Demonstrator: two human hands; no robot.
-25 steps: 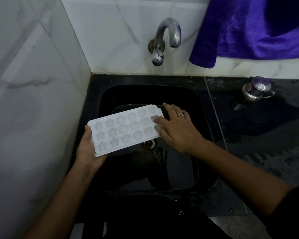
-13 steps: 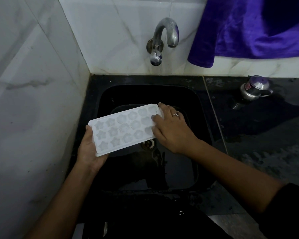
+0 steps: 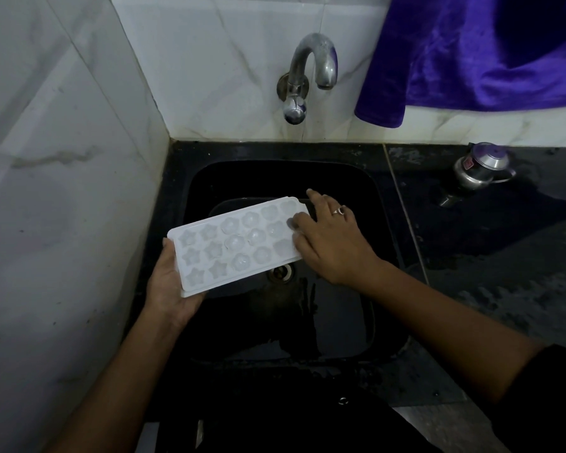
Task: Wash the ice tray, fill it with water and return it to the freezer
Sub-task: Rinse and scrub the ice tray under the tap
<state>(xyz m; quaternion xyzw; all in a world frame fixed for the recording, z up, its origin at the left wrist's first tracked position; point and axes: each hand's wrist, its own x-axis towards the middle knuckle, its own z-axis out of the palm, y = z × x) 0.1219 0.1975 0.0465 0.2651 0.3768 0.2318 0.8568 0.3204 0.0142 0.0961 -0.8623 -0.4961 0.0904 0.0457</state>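
A person's bare forearms reach in from 6 o'clock over a black sink (image 3: 384, 256) set in a dark, wet stone table (image 3: 504, 263). The left hand (image 3: 172, 289) cups the near short end of a white plastic ice tray (image 3: 239, 245) from below, thumb along its edge, gripping it. The tray is held in the air above the basin, over the drain (image 3: 280, 273), its long side running from 8 o'clock up to 2 o'clock. Its three rows of star- and flower-shaped moulds face up; what they hold cannot be made out. The right hand (image 3: 330, 246), wearing a ring (image 3: 339, 210), lies over the tray's far end, bent fingers on its top face and one finger stretched past the far corner; whether it grips or only presses cannot be told. On the table at 2 o'clock, well apart from the tray, stands a small lidded steel pot (image 3: 481, 166) with a red label too small to read. At 12 o'clock a curved metal tap (image 3: 311, 70) juts from the white marble wall (image 3: 209, 60), with a purple cloth (image 3: 471, 50) hanging at 1 o'clock.
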